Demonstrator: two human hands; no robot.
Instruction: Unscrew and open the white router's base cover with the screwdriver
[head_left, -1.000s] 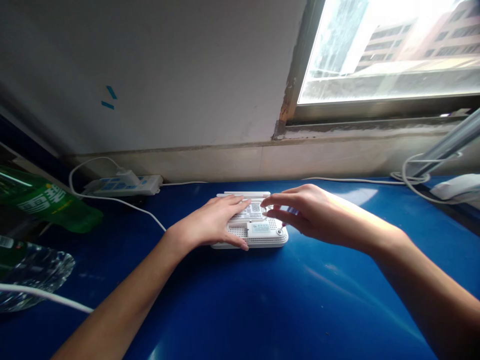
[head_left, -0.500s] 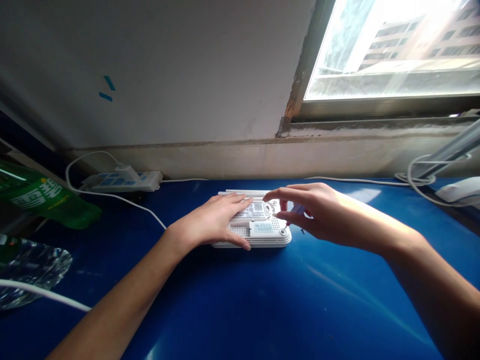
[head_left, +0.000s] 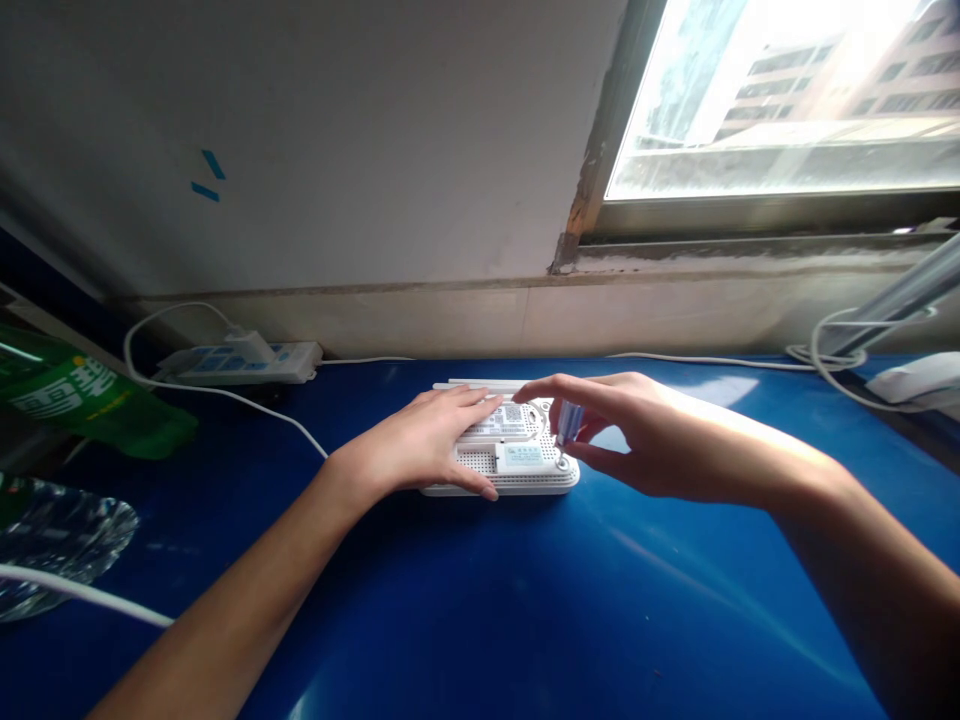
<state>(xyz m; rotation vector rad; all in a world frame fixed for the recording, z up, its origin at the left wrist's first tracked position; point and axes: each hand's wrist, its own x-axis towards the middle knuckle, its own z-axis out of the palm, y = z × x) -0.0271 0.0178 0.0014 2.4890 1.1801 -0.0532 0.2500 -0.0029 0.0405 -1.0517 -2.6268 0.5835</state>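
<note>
A white router-like device lies on the blue table with its vented, labelled underside up. My left hand rests spread over its left part, fingers on top and thumb along the near edge. My right hand is at the device's right end, thumb and fingers around the translucent purplish handle of a small screwdriver. The screwdriver's tip meets the round hole at the near right corner of the device; whether it sits in a screw there is too small to tell.
A power strip with a white plug stands by the wall at back left. A green bottle and a clear plastic bottle lie at left. White cables run along the wall, coiling by a metal post at right.
My right hand's grip on the screwdriver has shifted, its thumb lower and farther right, and more of the handle shows. My left hand keeps its place on the device.
</note>
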